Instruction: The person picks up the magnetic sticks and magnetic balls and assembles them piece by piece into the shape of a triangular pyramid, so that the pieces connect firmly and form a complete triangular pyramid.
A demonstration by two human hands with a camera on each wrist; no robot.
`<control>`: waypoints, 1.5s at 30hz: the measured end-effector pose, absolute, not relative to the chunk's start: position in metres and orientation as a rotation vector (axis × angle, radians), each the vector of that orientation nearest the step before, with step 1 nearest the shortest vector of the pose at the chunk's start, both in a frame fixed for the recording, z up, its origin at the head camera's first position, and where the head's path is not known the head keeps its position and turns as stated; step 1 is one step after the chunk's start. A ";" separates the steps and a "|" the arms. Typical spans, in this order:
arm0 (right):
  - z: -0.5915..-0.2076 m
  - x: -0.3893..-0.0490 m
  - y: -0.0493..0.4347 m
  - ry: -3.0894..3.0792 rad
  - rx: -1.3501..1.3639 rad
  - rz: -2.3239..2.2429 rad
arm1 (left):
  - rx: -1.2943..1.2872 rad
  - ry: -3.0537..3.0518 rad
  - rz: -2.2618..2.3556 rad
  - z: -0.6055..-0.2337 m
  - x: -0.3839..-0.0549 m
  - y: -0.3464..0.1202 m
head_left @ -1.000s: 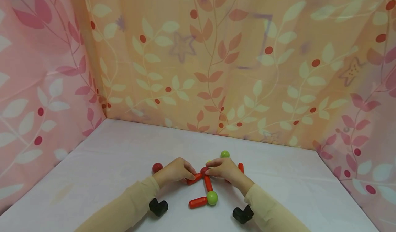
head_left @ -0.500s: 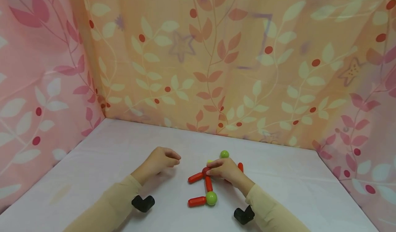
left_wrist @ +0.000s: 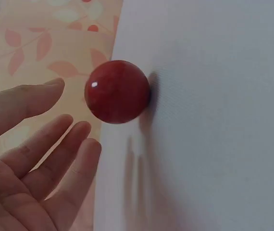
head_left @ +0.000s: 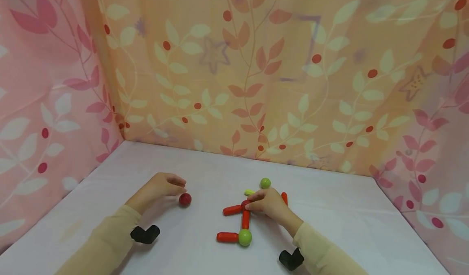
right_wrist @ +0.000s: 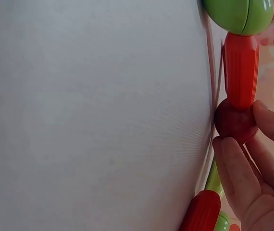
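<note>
My left hand [head_left: 159, 187], fingers parted and loosely bent, hovers just beside a loose red ball [head_left: 185, 200]. In the left wrist view a gap shows between the fingertips and that ball. My right hand [head_left: 270, 202] pinches a dark red ball [right_wrist: 235, 122] between thumb and fingers. Two red rods branch from this held ball: one rod [head_left: 232, 210] points left, the other rod [head_left: 246, 220] runs toward me to a green ball [head_left: 245, 237]. From the green ball another red rod [head_left: 227, 237] sticks out leftward. The right fingers partly hide the held ball.
Behind the right hand lie a yellow-green rod [head_left: 249, 192], a green ball [head_left: 265, 183] and a red rod [head_left: 284, 198]. Everything rests on a white-covered table [head_left: 91, 210] with patterned curtains [head_left: 220, 83] at its back and sides.
My left hand has let go of the left-pointing red rod and moved left to the loose red ball. The joined rods have turned slightly, their near green ball shifting left; the right hand keeps its hold.
</note>
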State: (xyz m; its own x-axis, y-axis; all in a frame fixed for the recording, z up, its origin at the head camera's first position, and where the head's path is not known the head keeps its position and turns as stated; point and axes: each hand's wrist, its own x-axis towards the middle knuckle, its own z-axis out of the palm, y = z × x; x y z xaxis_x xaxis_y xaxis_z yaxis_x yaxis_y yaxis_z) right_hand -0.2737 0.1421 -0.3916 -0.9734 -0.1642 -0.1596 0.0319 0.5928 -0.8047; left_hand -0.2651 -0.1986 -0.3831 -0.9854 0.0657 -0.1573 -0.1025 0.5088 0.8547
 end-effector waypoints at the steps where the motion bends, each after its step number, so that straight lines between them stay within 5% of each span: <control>1: -0.392 -0.273 0.142 2.608 -0.113 -1.319 | -0.041 2.570 1.467 -0.384 -0.265 -0.200; 23: -0.390 -0.261 0.154 2.597 -0.026 -1.346 | -0.039 2.479 1.418 -0.392 -0.258 -0.194; 45: -0.384 -0.259 0.167 2.475 -0.305 -1.311 | 0.002 2.482 1.417 -0.393 -0.262 -0.159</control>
